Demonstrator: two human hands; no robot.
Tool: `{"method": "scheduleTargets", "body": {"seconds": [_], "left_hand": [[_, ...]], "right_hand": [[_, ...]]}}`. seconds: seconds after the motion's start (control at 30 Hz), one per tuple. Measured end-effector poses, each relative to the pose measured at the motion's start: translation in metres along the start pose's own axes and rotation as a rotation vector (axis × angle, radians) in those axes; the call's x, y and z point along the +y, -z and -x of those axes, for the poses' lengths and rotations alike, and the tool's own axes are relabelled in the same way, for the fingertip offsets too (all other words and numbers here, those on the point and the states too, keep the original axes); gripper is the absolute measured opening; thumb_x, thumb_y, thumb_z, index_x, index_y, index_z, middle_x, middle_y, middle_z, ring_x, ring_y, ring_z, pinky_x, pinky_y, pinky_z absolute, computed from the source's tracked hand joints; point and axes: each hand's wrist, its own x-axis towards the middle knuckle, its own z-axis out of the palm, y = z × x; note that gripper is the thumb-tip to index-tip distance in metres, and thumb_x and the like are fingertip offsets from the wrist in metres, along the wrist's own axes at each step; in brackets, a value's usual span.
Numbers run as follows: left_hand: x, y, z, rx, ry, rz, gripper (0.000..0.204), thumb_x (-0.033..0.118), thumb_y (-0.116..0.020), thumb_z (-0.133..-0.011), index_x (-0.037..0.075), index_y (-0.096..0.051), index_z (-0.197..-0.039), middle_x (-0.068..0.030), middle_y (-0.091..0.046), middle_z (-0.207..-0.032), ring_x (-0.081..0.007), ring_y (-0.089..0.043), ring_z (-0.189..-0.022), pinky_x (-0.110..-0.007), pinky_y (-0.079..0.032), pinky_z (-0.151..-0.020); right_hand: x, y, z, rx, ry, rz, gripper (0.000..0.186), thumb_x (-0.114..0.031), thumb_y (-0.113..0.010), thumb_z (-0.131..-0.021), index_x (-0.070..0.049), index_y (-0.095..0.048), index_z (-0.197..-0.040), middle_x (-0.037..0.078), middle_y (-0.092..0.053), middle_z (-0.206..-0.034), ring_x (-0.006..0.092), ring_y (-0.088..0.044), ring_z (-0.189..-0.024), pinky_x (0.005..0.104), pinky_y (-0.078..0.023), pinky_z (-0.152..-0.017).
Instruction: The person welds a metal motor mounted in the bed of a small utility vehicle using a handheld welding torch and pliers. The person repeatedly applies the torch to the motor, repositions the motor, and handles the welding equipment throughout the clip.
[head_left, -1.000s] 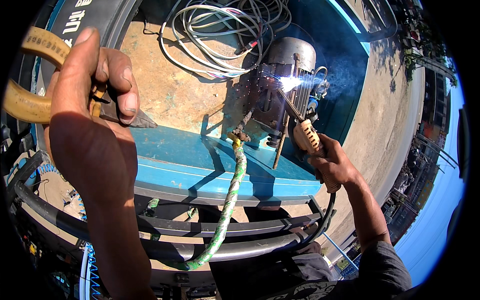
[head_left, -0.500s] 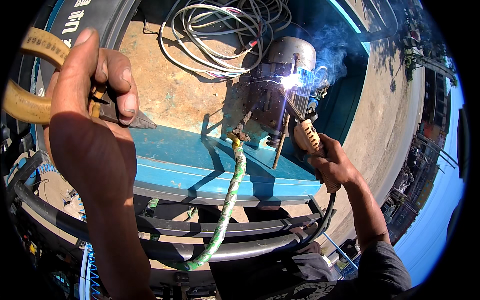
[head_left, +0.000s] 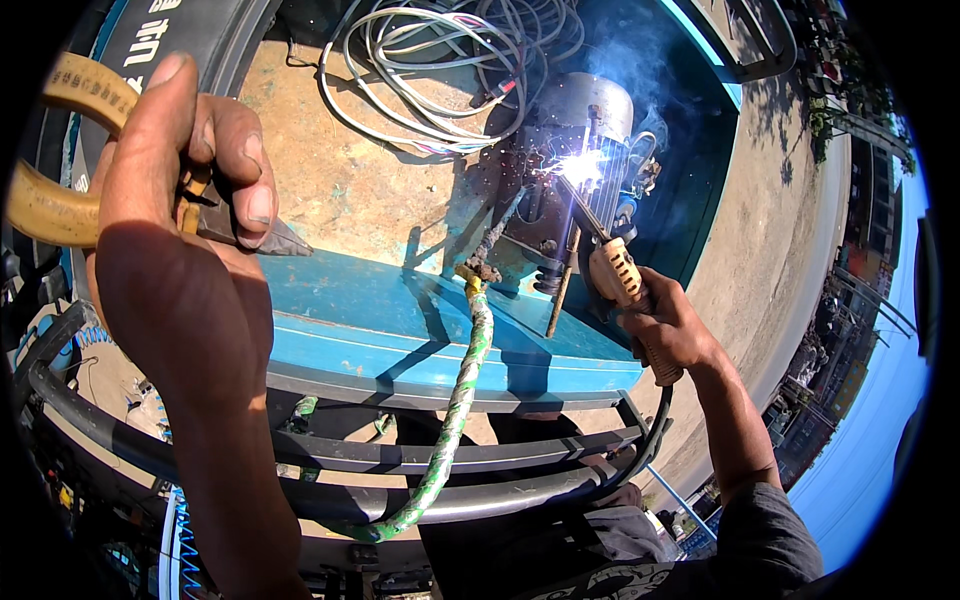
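Note:
My left hand [head_left: 190, 220] is raised close at the left, its fingers closed around pliers with curved yellow handles [head_left: 60, 205] and a dark pointed nose [head_left: 275, 238]. At the right, my right hand [head_left: 672, 325] grips a beige slotted welding electrode holder [head_left: 618, 275]. A rod slants up from it to a bright arc [head_left: 582, 167] on the side of a grey electric motor [head_left: 590, 105]. Glare hides the spot under the arc. Left of the motor, a rusty clamp [head_left: 480, 270] on a green-and-white wrapped cable [head_left: 466, 390] touches a rough metal piece.
The motor lies in a blue-walled cargo bed [head_left: 440, 345] with a worn tan floor. Coiled white cable [head_left: 420, 80] lies at the back. A rusty bar [head_left: 562, 290] leans by the motor. Black tubular rails [head_left: 450, 500] run along the near side. Smoke [head_left: 625, 60] rises behind the motor.
The arc has shifted slightly and its sparks spread differently. Smoke now drifts higher above the motor. Both hands stay almost in place.

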Motion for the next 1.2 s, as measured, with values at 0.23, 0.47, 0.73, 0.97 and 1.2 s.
{"method": "scheduleTargets", "body": {"seconds": [0.23, 0.47, 0.73, 0.97, 1.2], "left_hand": [[-0.003, -0.002, 0.001, 0.004, 0.005, -0.017, 0.028, 0.024, -0.038, -0.106, 0.007, -0.043, -0.084, -0.0054, -0.046, -0.073, -0.0104, -0.044, -0.058, -0.022, -0.038, -0.058], [-0.003, -0.004, 0.001, 0.01, -0.01, -0.055, 0.028, 0.024, -0.038, -0.105, 0.006, -0.043, -0.084, -0.0054, -0.046, -0.072, -0.0105, -0.044, -0.058, -0.022, -0.038, -0.058], [-0.004, -0.005, -0.001, 0.005, -0.013, -0.018, 0.027, 0.024, -0.04, -0.105, 0.008, -0.042, -0.083, -0.0041, -0.045, -0.072, -0.01, -0.044, -0.057, -0.023, -0.036, -0.056], [0.0, -0.006, -0.006, 0.025, 0.039, -0.014, 0.026, 0.024, -0.042, -0.104, 0.009, -0.041, -0.083, -0.0037, -0.046, -0.072, -0.0097, -0.045, -0.056, -0.023, -0.036, -0.056], [-0.003, -0.008, -0.005, 0.024, 0.029, -0.023, 0.026, 0.024, -0.041, -0.104, 0.009, -0.042, -0.083, -0.0037, -0.047, -0.071, -0.0095, -0.045, -0.055, -0.022, -0.036, -0.054]], "right_hand": [[0.003, 0.001, -0.001, -0.002, -0.016, 0.001, 0.058, -0.009, -0.066, -0.077, 0.01, -0.044, -0.127, 0.01, -0.057, -0.082, 0.0133, -0.058, -0.052, 0.0271, -0.051, -0.046], [0.007, 0.004, -0.001, -0.019, 0.016, -0.009, 0.057, -0.011, -0.068, -0.082, 0.011, -0.042, -0.128, 0.012, -0.058, -0.082, 0.0141, -0.061, -0.055, 0.0263, -0.053, -0.048], [0.004, 0.006, 0.002, -0.078, 0.03, -0.04, 0.06, -0.009, -0.066, -0.082, 0.01, -0.04, -0.132, 0.011, -0.06, -0.083, 0.0137, -0.059, -0.054, 0.027, -0.052, -0.046], [-0.002, 0.005, 0.003, -0.089, 0.007, -0.014, 0.064, -0.008, -0.065, -0.082, 0.011, -0.037, -0.136, 0.015, -0.062, -0.087, 0.0149, -0.06, -0.053, 0.0273, -0.052, -0.046], [0.002, 0.006, 0.002, -0.066, -0.007, 0.003, 0.065, -0.009, -0.066, -0.081, 0.012, -0.037, -0.135, 0.016, -0.063, -0.088, 0.0146, -0.06, -0.053, 0.0272, -0.052, -0.046]]}}
